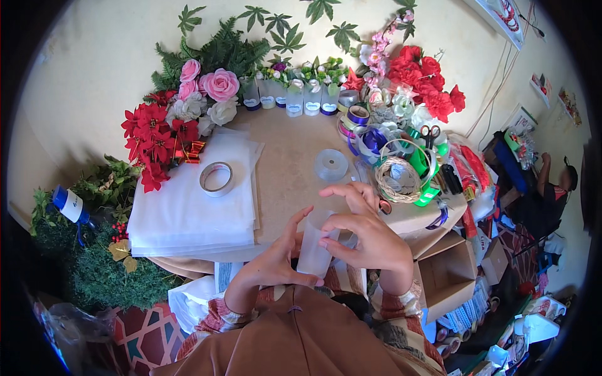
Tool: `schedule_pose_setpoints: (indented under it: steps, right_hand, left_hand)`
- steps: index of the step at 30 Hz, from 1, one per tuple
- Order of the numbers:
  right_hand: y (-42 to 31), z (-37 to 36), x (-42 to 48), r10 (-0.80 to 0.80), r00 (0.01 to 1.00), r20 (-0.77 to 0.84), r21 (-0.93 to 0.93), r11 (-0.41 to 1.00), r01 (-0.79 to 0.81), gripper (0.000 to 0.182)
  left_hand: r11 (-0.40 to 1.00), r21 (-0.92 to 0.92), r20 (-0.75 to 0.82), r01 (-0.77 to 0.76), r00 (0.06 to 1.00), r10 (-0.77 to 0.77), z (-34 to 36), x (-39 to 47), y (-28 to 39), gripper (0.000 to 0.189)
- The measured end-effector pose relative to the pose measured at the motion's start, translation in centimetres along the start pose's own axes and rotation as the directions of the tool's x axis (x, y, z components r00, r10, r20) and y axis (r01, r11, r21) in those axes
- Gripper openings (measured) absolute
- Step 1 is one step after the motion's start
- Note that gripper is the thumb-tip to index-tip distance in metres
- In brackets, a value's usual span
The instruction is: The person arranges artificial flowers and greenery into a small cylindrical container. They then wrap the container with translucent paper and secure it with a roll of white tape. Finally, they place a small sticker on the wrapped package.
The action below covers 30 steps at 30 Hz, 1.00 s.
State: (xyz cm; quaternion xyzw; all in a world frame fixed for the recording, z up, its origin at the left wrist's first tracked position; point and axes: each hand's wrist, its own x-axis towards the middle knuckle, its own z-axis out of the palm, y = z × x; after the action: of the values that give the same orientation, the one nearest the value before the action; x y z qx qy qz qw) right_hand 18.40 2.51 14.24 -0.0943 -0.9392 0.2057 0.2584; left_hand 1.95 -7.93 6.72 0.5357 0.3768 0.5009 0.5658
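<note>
Close before my chest is a frosted translucent plastic tube (314,249), tilted slightly to the right. My left hand (275,261) holds its left side, with the thumb across the lower end and the other fingers partly hidden behind it. On the right edge of the tube, the thumb and index finger of my right hand (371,235) grip it, while the other fingers are raised. Just beyond the hands, a roll of clear tape or ribbon (331,164) lies flat on the brown table (287,141).
Translucent sheets (188,221) bear a tape roll (207,188). Along the wall stand several frosted cups with artificial flowers (294,101). A wicker basket (399,190), scissors (430,134) and ribbon rolls (358,114) crowd the right. An open cardboard box (447,272) sits below; a person (545,202) is farther right.
</note>
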Motion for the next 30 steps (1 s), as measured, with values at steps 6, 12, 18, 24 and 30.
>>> schedule_pose_setpoints:
  steps: [6, 12, 18, 24, 30]
  right_hand:
    - [0.9, 0.5, -0.7, 0.124, 0.971, -0.206, 0.091, 0.990, -0.107, 0.046]
    - [2.7, 3.7, -3.3, 0.293, 0.955, -0.054, 0.459, 0.856, -0.236, 0.084]
    - [1.5, 7.0, -3.1, 0.334, 0.939, -0.085, 0.562, 0.794, -0.232, 0.081]
    - [1.2, 7.6, -2.9, 0.347, 0.929, -0.132, 0.579, 0.787, -0.212, 0.075]
    - [0.9, 6.7, -3.2, 0.314, 0.936, -0.159, 0.458, 0.863, -0.212, 0.074]
  left_hand:
    - [0.991, -0.131, -0.116, -0.005, 0.993, -0.010, 0.1, 0.1, -0.4, 0.103]
    - [0.939, -0.261, -0.399, -0.222, 0.911, 0.104, 0.3, 0.9, -0.3, 0.099]
    - [0.937, -0.204, -0.477, -0.284, 0.864, 0.158, 0.9, 1.3, -0.7, 0.100]
    - [0.935, 0.125, -0.611, -0.332, 0.717, 0.336, 0.8, 1.1, -0.6, 0.100]
    - [0.781, 0.622, -0.635, -0.059, 0.545, 0.547, -0.7, -1.0, 1.5, 0.057]
